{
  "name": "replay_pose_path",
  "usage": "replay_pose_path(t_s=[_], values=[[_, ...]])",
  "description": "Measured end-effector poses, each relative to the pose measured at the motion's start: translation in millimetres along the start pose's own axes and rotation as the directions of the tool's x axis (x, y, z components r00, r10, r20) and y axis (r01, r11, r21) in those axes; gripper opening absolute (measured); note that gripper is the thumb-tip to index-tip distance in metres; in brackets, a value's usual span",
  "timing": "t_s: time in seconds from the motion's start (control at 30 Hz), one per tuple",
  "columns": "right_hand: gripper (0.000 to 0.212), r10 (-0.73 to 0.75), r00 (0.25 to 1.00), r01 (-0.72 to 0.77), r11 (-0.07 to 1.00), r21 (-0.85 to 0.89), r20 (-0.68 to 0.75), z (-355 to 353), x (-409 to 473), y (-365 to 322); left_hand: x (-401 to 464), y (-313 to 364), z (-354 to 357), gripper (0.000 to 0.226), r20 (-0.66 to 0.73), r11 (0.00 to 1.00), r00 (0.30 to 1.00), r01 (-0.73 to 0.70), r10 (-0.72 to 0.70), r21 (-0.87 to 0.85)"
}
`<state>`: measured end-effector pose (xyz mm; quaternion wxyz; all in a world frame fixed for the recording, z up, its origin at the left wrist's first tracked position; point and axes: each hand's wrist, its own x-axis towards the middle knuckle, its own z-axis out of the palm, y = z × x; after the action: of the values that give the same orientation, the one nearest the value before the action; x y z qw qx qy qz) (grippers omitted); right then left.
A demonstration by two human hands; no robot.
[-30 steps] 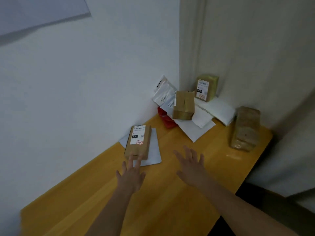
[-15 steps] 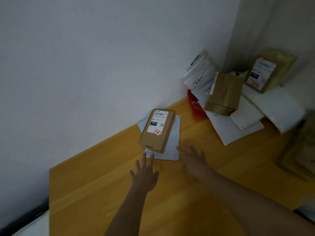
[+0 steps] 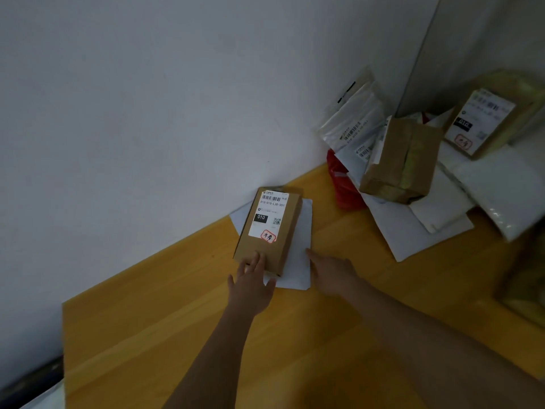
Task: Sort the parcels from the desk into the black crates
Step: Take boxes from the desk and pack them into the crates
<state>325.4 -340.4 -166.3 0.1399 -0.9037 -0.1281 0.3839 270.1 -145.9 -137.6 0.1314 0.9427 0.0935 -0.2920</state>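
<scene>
A brown cardboard box [image 3: 269,228] with a white shipping label lies on a flat white envelope [image 3: 298,261] on the yellow wooden desk [image 3: 177,335], close to the wall. My left hand [image 3: 253,283] reaches it with straight fingers, the fingertips touching the box's near end. My right hand [image 3: 331,271] lies open just right of the box, fingertips at the envelope's right edge. No black crate is in view.
A heap of parcels fills the far right corner: a taped brown box [image 3: 401,162], white and clear mailers [image 3: 351,113], a red bag [image 3: 342,184], a labelled box [image 3: 486,119] and white padded envelopes [image 3: 501,190]. Another brown parcel [image 3: 528,278] sits at the right edge.
Both hands have moved forward to the labelled box; the left fingertips now touch it. The view has shifted closer and to the left.
</scene>
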Motion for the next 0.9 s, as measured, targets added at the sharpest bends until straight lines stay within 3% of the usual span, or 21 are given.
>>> replay_pose_path(t_s=[0.13, 0.2, 0.27, 0.33, 0.37, 0.4, 0.47, 0.5, 0.57, 0.77, 0.9], values=[[0.057, 0.032, 0.995, -0.022, 0.994, 0.104, -0.096, 1, 12, -3, -2, 10, -5, 0.038, -0.091, 0.981, 0.979, -0.187, 0.183, -0.04], [0.059, 0.043, 0.994, -0.034, 0.995, 0.099, -0.096, 2, 16, -7, -2, 11, -7, 0.028, -0.08, 0.977, 0.978, -0.197, 0.191, -0.08], [0.063, 0.053, 0.996, -0.047, 0.996, 0.077, -0.076, 3, 19, -11, 3, 5, -1, 0.028, -0.2, 0.985, 0.973, -0.14, 0.117, -0.104], [0.07, 0.062, 0.997, -0.059, 0.996, 0.065, -0.041, 3, 20, -15, 3, -5, 9, 0.055, -0.283, 0.954, 0.953, 0.021, -0.11, -0.3], [0.072, 0.052, 0.998, -0.05, 0.996, 0.067, -0.027, 2, 20, -17, 1, -8, 11, 0.073, -0.193, 0.863, 0.945, 0.141, -0.263, -0.485], [0.075, 0.03, 0.999, -0.029, 0.997, 0.071, -0.016, 2, 22, -18, -2, -9, 13, 0.082, -0.045, 0.688, 0.928, 0.241, -0.369, -0.685], [0.081, -0.013, 0.999, 0.009, 0.996, 0.088, 0.037, 1, 24, -21, -9, -10, 12, 0.069, 0.252, 0.293, 0.893, 0.371, -0.372, -0.881], [0.082, -0.03, 0.997, 0.022, 0.993, 0.112, 0.073, -1, 23, -24, -11, -12, 12, 0.055, 0.322, 0.228, 0.89, 0.403, -0.322, -0.886], [0.08, -0.065, 0.989, 0.037, 0.979, 0.202, 0.133, -4, 21, -32, -15, -17, 14, 0.041, 0.334, 0.222, 0.897, 0.403, -0.29, -0.888], [0.104, -0.132, 0.979, 0.085, 0.958, 0.275, 0.155, 3, 19, -39, -23, -31, 14, 0.036, 0.339, 0.13, 0.878, 0.401, -0.338, -0.907], [0.085, -0.149, 0.972, 0.049, 0.881, 0.47, 0.179, -5, 0, -34, -34, -37, 12, 0.033, 0.302, 0.111, 0.892, 0.356, -0.336, -0.928]])
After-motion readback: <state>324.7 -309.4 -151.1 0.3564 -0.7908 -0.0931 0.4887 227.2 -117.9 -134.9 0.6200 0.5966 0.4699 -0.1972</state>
